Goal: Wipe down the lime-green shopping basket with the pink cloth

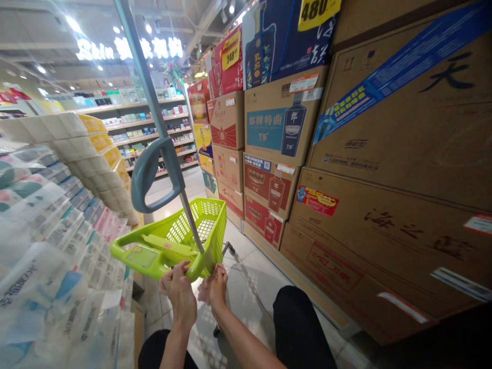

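A lime-green plastic shopping cart (216, 230) stands in the aisle in front of me, its basket wall full of holes. At its near edge my left hand (180, 292) is closed, fingers curled against the green rim. Close beside it my right hand (216, 287) is closed below the cart's near corner; anything between its fingers is hidden. A grey pole (156, 102) with a large loop-shaped grip (177, 177) leans up from the cart's near corner. Its thinner metal shaft (192, 223) goes down at the rim, where its lower end is hidden.
Stacked cardboard cartons (365, 200) wall the right side. On the left rise piles of plastic-wrapped paper packs (57, 287). Shelves of small goods (142, 136) stand at the back. A caster wheel (230, 248) rests on the tiled floor (249, 277). My dark-clothed knees (300, 323) are spread below.
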`<state>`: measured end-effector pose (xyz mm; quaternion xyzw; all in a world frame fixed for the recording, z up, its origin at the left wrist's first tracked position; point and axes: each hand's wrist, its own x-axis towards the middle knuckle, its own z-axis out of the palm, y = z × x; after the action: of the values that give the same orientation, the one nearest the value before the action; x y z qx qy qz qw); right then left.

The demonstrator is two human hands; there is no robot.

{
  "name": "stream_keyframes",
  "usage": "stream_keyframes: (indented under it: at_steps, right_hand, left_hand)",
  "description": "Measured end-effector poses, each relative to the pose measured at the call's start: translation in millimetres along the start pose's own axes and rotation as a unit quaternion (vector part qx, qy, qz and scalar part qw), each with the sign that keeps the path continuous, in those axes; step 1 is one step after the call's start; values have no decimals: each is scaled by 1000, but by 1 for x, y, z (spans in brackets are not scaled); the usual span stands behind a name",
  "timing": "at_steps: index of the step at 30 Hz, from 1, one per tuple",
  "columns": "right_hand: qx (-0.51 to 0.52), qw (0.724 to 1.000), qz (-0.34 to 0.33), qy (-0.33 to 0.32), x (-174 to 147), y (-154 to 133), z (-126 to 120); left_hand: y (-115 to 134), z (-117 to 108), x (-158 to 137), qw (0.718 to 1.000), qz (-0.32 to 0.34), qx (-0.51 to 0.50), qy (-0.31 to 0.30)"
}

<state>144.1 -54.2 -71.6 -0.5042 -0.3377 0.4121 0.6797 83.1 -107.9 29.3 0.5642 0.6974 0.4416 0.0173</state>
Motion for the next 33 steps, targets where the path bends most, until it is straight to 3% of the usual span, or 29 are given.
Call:
stream_keyframes:
  at_steps: [2,7,12,14,17,19,21,26,30,33]
  right_hand:
    - [7,1000,-1,-14,-12,-13,-4]
    - [5,986,-111,-125,-34,-45,-11]
    - [-100,977,-167,-85,-9,-53,-21]
    - [-142,956,-226,-122,-9,-59,-26]
    - [-196,892,-343,-219,-14,-75,-32]
    - [-232,857,-385,-252,-8,-88,-33]
    - [-269,841,-388,-264,4,-102,-32]
    - [-296,866,-336,-222,2,-125,-34]
    - [-295,845,-363,-260,-18,-133,-43]
    - [-352,836,-359,-219,-17,-136,-45]
  left_hand:
    - [1,2,-3,1000,4,7,-5]
    - [5,1,-12,1000,23,13,-9]
    - [-11,-16,0,995,93,33,-8]
    - [-21,-22,10,994,97,54,25]
    - [-31,-22,18,992,82,65,72]
    - [-33,-17,18,992,81,51,87]
    - [-33,-11,14,991,91,30,97]
    - [-32,7,4,990,101,5,103]
    - [-33,16,-2,990,116,-8,73]
    - [-29,19,-6,988,148,-19,44]
